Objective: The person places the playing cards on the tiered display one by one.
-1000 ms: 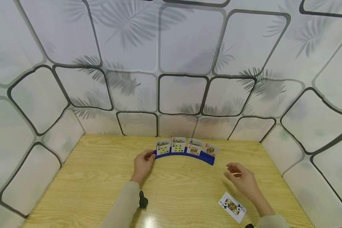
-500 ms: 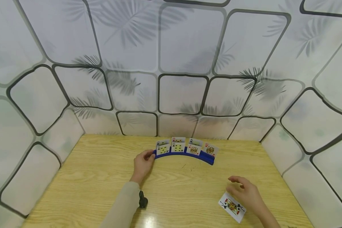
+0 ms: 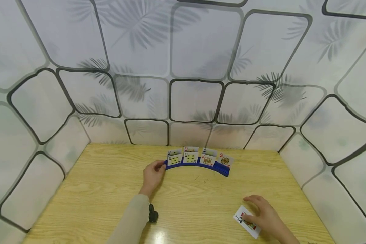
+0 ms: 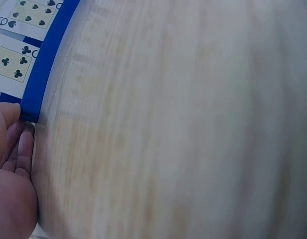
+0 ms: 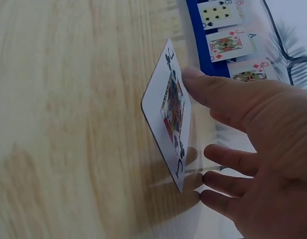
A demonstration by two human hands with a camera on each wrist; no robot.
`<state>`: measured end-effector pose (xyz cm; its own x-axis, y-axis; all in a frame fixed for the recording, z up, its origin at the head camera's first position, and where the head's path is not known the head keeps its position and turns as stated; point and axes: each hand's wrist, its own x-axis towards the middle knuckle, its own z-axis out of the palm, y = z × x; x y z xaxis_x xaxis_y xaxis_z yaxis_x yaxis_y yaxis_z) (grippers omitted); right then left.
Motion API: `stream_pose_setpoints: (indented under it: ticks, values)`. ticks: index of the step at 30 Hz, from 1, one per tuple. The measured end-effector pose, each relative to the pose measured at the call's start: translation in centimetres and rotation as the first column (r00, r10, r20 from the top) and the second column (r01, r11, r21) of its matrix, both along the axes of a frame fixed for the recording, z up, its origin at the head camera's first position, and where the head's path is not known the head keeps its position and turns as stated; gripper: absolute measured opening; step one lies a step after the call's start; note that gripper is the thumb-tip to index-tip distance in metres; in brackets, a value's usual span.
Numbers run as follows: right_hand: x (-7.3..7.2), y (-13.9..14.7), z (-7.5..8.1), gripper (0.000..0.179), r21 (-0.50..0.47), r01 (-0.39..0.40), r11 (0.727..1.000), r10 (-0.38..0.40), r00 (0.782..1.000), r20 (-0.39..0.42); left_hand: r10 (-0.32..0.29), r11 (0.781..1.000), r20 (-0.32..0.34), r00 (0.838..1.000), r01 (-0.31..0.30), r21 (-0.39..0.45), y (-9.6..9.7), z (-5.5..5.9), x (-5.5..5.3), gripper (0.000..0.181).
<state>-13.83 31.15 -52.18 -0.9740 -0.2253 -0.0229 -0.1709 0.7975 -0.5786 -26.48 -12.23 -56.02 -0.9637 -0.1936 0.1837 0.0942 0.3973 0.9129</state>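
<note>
A curved blue card holder [image 3: 183, 165] stands toward the back of the table, with playing cards upright in two rows. My left hand [image 3: 152, 177] pinches its left end, the thumb on the near side in the left wrist view. In front are a clubs card [image 4: 8, 63], a spades card [image 3: 190, 158] and the jack of diamonds [image 3: 207, 160]; a red queen [image 3: 224, 160] leans at the right end. The jack of clubs [image 5: 163, 112] lies face up at the front right. My right hand [image 3: 266, 217] is over it, thumb across its face, other fingers spread loosely past the edge.
The wooden table [image 3: 109, 189] runs back to a fabric wall [image 3: 195, 101] patterned with rounded blocks and leaves, which also encloses both sides. A dark wrist camera [image 3: 153, 214] sits at my left sleeve.
My right hand has come down and toward me from beside the jack of clubs to over it. The left hand, the holder and the cards have stayed in place.
</note>
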Motion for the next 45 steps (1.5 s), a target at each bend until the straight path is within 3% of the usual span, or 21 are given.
stream_pose_setpoints:
  ticks: [5, 10, 20, 25, 32, 45]
  values:
    - [0.4, -0.1, -0.6, 0.068, 0.049, -0.037, 0.998, 0.040, 0.997, -0.062, -0.003, 1.000, -0.003, 1.000, 0.003, 0.003, 0.0, 0.1, 0.0, 0.023]
    - [0.5, -0.7, -0.4, 0.067, 0.115, -0.042, 0.992, 0.054, 0.993, -0.109, -0.002, 1.000, -0.006, 1.000, 0.002, 0.001, 0.0, 0.1, 0.1, 0.023]
    - [0.2, -1.1, -0.2, 0.052, 0.127, 0.007, 0.992, -0.003, 1.000, -0.029, -0.001, 1.000, -0.003, 1.000, 0.001, -0.002, 0.0, 0.2, 0.2, 0.023]
    - [0.1, -1.1, -0.3, 0.051, 0.128, 0.021, 0.992, -0.017, 0.999, -0.038, 0.002, 1.000, 0.006, 1.000, -0.002, -0.001, 0.0, 0.2, 0.2, 0.024]
    - [0.1, -1.2, -0.3, 0.051, 0.163, -0.011, 0.987, 0.022, 0.998, -0.064, 0.002, 1.000, 0.004, 1.000, -0.002, -0.012, 0.0, 0.2, 0.2, 0.023]
    - [-0.3, -1.6, 0.2, 0.039, 0.113, -0.020, 0.993, 0.026, 0.998, -0.057, -0.006, 1.000, -0.001, 1.000, 0.006, -0.004, 0.0, 0.3, 0.2, 0.024]
